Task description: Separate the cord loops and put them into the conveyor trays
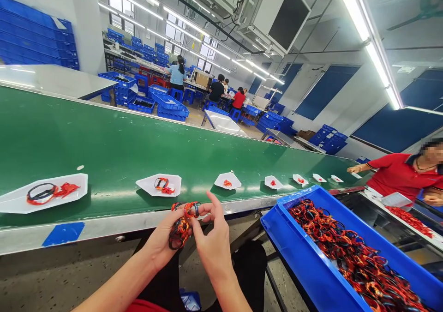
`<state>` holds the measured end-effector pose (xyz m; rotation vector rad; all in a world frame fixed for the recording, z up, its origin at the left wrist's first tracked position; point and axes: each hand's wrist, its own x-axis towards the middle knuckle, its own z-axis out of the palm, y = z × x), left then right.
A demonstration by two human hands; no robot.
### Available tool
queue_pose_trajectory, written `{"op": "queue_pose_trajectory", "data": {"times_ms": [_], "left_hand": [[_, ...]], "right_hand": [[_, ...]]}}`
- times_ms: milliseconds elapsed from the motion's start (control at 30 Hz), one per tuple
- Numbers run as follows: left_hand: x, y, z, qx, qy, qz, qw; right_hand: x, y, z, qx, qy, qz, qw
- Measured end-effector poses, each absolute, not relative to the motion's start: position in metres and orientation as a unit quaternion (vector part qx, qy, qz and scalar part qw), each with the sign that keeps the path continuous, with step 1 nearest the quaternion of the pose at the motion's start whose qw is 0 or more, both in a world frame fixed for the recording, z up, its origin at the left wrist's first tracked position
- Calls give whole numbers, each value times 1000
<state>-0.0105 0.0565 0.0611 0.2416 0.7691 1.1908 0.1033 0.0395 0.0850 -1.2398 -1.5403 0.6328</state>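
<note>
My left hand [162, 243] is closed around a bunch of black and orange-red bands [180, 232], just in front of the conveyor's near edge. At the top of that bunch, the thumb and fingers of my right hand [215, 236] close on one dark band; its index finger points up. On the green belt beyond my hands lies a white boat-shaped tray [141, 183] with a band and red pieces in it. A larger white tray [10, 203] at the left holds a band and red pieces too. A third white tray [235, 179] carries only small red pieces.
The green conveyor belt [104, 141] crosses the view, with several smaller trays farther right. At my right stands a blue bin [290, 243] heaped with bands [360, 261]. A co-worker in red [394, 173] reaches to the belt, near red pieces [408, 219]. Other people sit behind.
</note>
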Motion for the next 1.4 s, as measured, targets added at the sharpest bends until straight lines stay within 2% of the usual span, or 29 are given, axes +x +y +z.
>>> {"op": "queue_pose_trajectory", "data": {"times_ms": [333, 533, 667, 800, 900, 1067, 1267, 1400], "left_hand": [[-11, 59, 59, 107, 353, 532, 762], [-13, 61, 63, 105, 342, 533, 767], [-15, 60, 63, 106, 341, 537, 764], [-12, 60, 61, 118, 342, 536, 762], [-8, 62, 58, 126, 359, 533, 756], [-3, 60, 55, 120, 360, 515, 768], [1, 56, 59, 121, 319, 497, 798], [3, 54, 59, 114, 351, 471, 802]], "right_hand": [[113, 60, 86, -507, -612, 297, 529], [149, 133, 78, -554, -642, 161, 505], [160, 143, 72, -555, -661, 145, 484], [144, 97, 79, -537, -668, 218, 467], [126, 56, 90, -484, -714, 287, 418], [115, 33, 93, -434, -790, 253, 352], [122, 36, 84, -466, -718, 322, 405], [127, 34, 84, -491, -651, 380, 437]]}}
